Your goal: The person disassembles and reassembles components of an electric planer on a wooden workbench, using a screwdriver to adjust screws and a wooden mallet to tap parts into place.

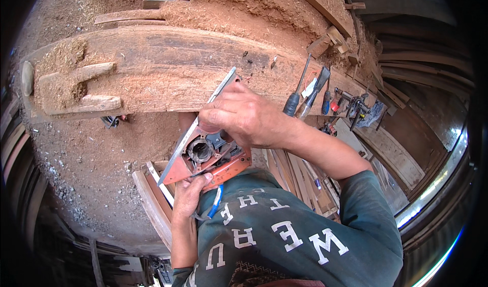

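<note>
An orange electric planer (175,171) is held on its side against my front, its long flat metal sole facing the bench. Part of its casing is open, showing a round dark hollow and inner parts. My left hand (189,193) grips the lower end, with the thumb on the orange handle. Over the upper end curls my right hand (244,115), its fingers bent round the body; some fingertips are hidden. A blue cord (217,201) hangs beside the handle, against my shirt.
Ahead lies a thick wooden bench (168,58) strewn with sawdust. At its right are a long screwdriver (291,104), a flat-bladed tool (316,91), a shorter screwdriver (326,102) and metal hardware (356,104). Wood pieces (94,104) sit at the left end. Boards (295,178) lean nearby.
</note>
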Demonstrator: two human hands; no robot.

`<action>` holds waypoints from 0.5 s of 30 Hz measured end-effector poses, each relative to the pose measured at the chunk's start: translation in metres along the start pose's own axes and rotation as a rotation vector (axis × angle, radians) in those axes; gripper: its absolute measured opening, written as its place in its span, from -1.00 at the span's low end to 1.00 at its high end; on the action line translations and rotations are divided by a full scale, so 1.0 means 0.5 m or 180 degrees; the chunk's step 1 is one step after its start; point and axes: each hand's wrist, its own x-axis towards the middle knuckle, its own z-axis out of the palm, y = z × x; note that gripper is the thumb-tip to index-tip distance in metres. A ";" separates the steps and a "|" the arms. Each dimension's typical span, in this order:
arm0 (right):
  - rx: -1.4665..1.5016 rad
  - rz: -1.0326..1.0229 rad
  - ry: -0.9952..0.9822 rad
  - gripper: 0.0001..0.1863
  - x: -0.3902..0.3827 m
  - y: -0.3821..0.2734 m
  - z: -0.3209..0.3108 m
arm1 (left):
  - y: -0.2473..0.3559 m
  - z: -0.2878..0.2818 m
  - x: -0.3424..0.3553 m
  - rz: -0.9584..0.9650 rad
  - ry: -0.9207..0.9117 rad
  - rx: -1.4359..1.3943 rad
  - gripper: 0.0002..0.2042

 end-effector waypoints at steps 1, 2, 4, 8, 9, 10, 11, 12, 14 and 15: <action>0.0135 -0.0008 -0.0006 -0.77 0.000 -0.001 0.005 | 0.002 0.001 -0.001 -0.0018 0.0018 0.0003 -0.68; 0.0271 -0.0016 -0.0012 -0.82 0.001 -0.001 0.007 | 0.000 0.000 -0.001 0.0005 0.0018 0.0000 -0.68; 0.0261 -0.0101 -0.0013 -0.81 0.006 0.009 0.001 | -0.004 -0.001 0.001 0.0040 0.0006 -0.0001 -0.69; 0.0373 -0.0144 0.0254 -0.79 0.007 0.019 0.020 | 0.006 0.007 -0.002 0.0001 0.0011 0.0007 -0.71; 0.0379 -0.0154 0.0241 -0.79 0.007 0.020 0.016 | 0.008 0.007 -0.001 0.0007 0.0011 0.0019 -0.71; 0.0390 -0.0161 0.0229 -0.80 0.006 0.022 0.010 | 0.010 0.006 -0.002 0.0008 0.0014 0.0034 -0.71; 0.0400 -0.0167 0.0218 -0.80 0.008 0.023 0.006 | 0.007 0.001 -0.001 0.0018 0.0023 0.0067 -0.71; 0.0223 -0.0192 0.0219 -0.80 0.012 0.021 0.003 | 0.000 -0.009 0.002 0.0028 0.0031 0.0100 -0.70; -0.0132 -0.0247 0.0200 -0.79 0.017 0.018 -0.002 | -0.012 -0.020 0.008 0.0035 0.0011 0.0136 -0.67; -0.0190 -0.0231 0.0262 -0.79 0.015 0.018 0.000 | -0.017 -0.023 0.010 0.0030 -0.0016 0.0149 -0.64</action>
